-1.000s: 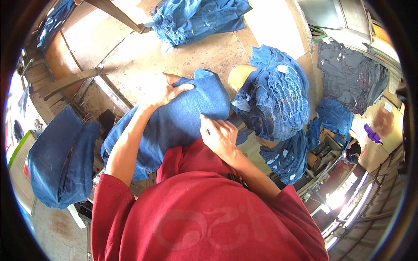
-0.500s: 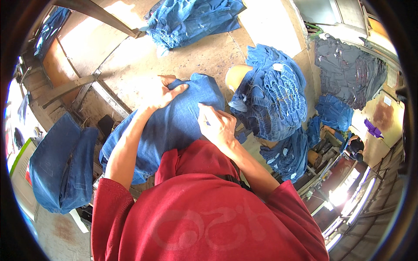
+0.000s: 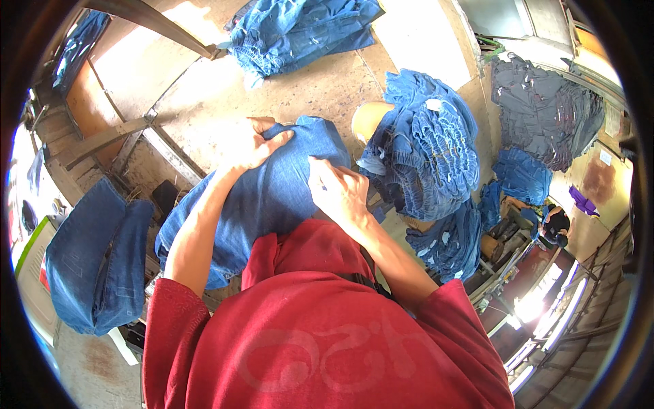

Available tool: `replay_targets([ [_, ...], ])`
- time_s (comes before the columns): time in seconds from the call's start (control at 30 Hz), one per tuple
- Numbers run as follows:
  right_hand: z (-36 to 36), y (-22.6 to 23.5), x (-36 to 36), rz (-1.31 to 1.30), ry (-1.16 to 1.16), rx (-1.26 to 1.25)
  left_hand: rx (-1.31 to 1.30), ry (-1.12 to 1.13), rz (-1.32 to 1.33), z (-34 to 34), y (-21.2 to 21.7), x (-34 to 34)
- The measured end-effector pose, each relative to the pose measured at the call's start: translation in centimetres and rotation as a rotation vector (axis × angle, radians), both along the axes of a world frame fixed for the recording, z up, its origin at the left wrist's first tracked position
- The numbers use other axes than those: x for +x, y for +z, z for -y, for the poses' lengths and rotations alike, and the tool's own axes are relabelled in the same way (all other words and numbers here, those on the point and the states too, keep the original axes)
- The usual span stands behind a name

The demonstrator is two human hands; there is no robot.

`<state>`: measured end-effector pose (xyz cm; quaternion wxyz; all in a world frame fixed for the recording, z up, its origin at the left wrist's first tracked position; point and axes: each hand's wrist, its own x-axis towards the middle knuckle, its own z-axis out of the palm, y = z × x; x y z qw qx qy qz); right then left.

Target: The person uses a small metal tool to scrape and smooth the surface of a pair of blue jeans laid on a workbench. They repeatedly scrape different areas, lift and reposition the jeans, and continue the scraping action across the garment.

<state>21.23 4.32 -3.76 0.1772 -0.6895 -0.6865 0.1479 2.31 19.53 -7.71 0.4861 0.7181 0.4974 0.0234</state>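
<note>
A blue denim garment (image 3: 272, 194) lies across my lap, its far end raised in a fold. My left hand (image 3: 255, 145) is closed on the garment's far left edge, thumb lying on top of the cloth and the other fingers beneath. Over the right part of the same garment is my right hand (image 3: 342, 189), fingers curled in and thumb against the index finger. Its fingertips come close to the denim surface. Whatever those fingers pinch is too small or too hidden to make out.
A stack of gathered denim garments (image 3: 432, 143) rises close on my right. Beyond lies another denim pile (image 3: 300, 34), with dark grey garments (image 3: 545, 109) at far right. Folded denim (image 3: 99, 259) hangs at left, near a wooden frame (image 3: 170, 146). Another person (image 3: 555, 225) is at right.
My right hand has shifted very slightly at the cloth. The left hand keeps its grip. At the far right, the other person has moved a little.
</note>
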Motion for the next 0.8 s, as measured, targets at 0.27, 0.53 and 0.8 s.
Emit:
replay_targets([
  [0.27,0.9,0.8,0.5,-0.068,-0.019,-0.025,-0.084,-0.033,-0.043,-0.5,0.5,0.0],
  [0.53,0.8,0.6,0.3,0.038,0.017,-0.061,-0.109,-0.001,0.012,-0.2,0.1,-0.2],
  [0.8,-0.2,0.1,0.3,0.001,-0.014,-0.003,-0.108,0.012,0.055,0.1,-0.3,-0.3],
])
